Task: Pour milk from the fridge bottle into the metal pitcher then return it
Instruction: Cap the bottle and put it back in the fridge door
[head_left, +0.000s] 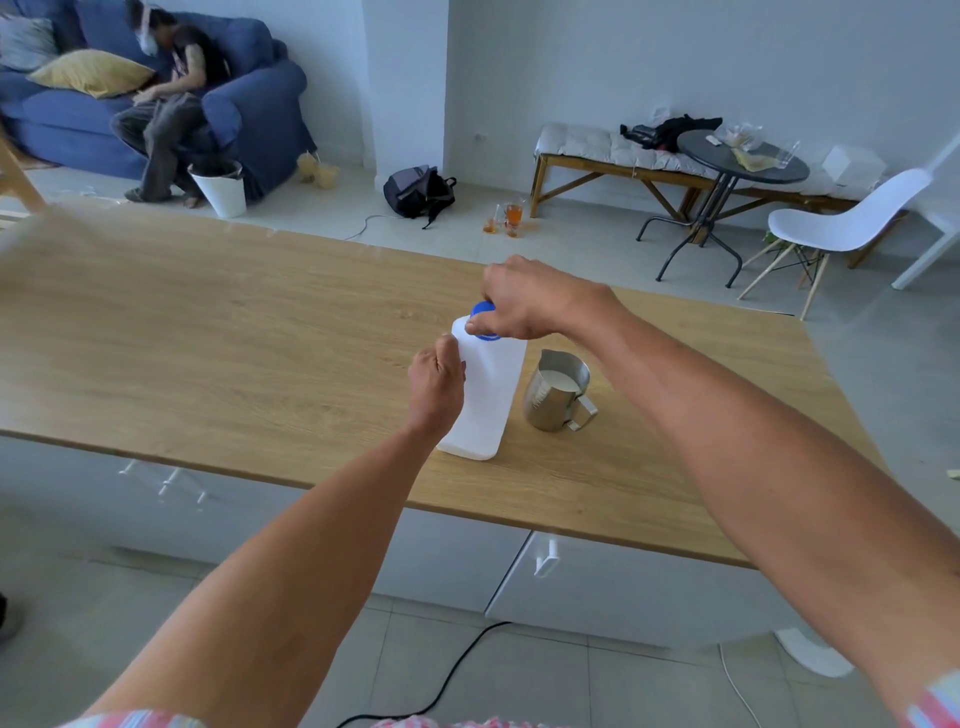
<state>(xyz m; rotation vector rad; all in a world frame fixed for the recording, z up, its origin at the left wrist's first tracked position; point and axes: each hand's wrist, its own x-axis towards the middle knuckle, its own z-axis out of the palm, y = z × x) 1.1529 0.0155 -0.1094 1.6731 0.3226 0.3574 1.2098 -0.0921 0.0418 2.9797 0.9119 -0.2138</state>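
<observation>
Head cam looks down on a wooden countertop (208, 338) with both bare arms reaching in. White plastic milk bottle (491, 400) stands upright near the middle of the counter, closer to the front edge than the back. Left hand (435, 389) is wrapped around the bottle's left side up near the shoulder, fingers curled onto it. Right hand (524, 301) comes in from above and has its fingers pinched round the blue cap (483, 312), which sits on the bottle's neck; most of the cap is hidden under the hand, so can't say how far on it is.

Just to the right of the bottle is the metal pitcher (556, 395), standing upright with its handle pointing toward the camera side and its spout away. It's got milk in it, well below the rim. Pitcher and bottle are close, but I can't tell if they touch.

Background stuff: a person sitting on a blue sofa (249, 104) at top left, a white bin (221, 189) by their feet, a dark backpack (418, 192) on the floor, a round black table (743, 161) and a white chair (852, 218) on the right.
</observation>
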